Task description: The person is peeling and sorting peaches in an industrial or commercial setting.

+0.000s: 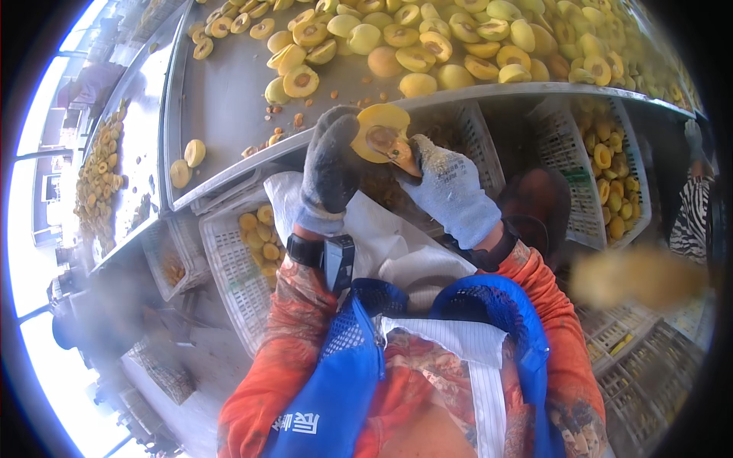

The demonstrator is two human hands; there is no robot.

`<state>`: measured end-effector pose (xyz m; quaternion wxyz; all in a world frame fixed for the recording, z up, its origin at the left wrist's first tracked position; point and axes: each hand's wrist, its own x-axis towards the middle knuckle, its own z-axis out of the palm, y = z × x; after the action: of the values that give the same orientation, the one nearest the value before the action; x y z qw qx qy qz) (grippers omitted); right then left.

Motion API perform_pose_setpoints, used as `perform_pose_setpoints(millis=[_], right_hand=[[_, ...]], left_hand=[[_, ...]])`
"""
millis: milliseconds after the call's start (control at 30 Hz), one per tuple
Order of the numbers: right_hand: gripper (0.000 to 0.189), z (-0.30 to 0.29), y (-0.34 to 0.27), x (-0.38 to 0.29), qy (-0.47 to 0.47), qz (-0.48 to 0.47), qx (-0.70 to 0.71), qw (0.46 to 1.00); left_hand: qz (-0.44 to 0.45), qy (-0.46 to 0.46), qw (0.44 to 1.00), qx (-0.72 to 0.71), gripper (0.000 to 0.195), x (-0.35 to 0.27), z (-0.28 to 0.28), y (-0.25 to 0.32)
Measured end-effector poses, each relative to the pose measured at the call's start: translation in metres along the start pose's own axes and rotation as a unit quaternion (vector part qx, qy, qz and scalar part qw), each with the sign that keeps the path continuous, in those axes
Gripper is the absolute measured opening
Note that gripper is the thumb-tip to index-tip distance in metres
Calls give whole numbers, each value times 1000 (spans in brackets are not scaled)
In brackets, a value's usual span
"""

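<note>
My left hand (332, 163), in a grey work glove, grips the left side of a yellow halved fruit (382, 123), its cut face towards me. My right hand (449, 186), in a pale glove with dark print, is shut on a small tool with an orange-brown handle (408, 159). The tool's front end meets the pit hollow of the half; its tip is hidden. Both hands are just over the near edge of a metal table (223, 97). Many halved yellow fruits (401, 34) are heaped on it, with loose pits (298, 119) nearer me.
Below the table edge stand white plastic crates of fruit (229, 252), (641, 200) left and right. A white cloth (378, 229) hangs before me. Another person's gloved hand and striped sleeve (690, 212) are at far right. A second table (137, 154) stands left. More crates (635, 366) lie lower right.
</note>
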<state>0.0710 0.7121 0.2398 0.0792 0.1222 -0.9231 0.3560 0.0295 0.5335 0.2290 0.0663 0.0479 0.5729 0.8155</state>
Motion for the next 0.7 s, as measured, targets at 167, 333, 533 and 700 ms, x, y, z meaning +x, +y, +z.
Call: perform_pose_setpoints(millis=[167, 333, 533, 700], right_hand=[[40, -1, -4, -16, -32, 19, -7, 999], [43, 5, -2, -30, 37, 34, -18, 999], [42, 9, -7, -34, 18, 88, -29, 996], [29, 27, -16, -43, -23, 125, 95, 987]], left_hand=[[49, -94, 993, -49, 45, -15, 15, -8], [2, 3, 999, 45, 39, -12, 20, -16], [66, 92, 993, -45, 33, -27, 47, -2], [157, 171, 955, 184, 26, -31, 62, 8]])
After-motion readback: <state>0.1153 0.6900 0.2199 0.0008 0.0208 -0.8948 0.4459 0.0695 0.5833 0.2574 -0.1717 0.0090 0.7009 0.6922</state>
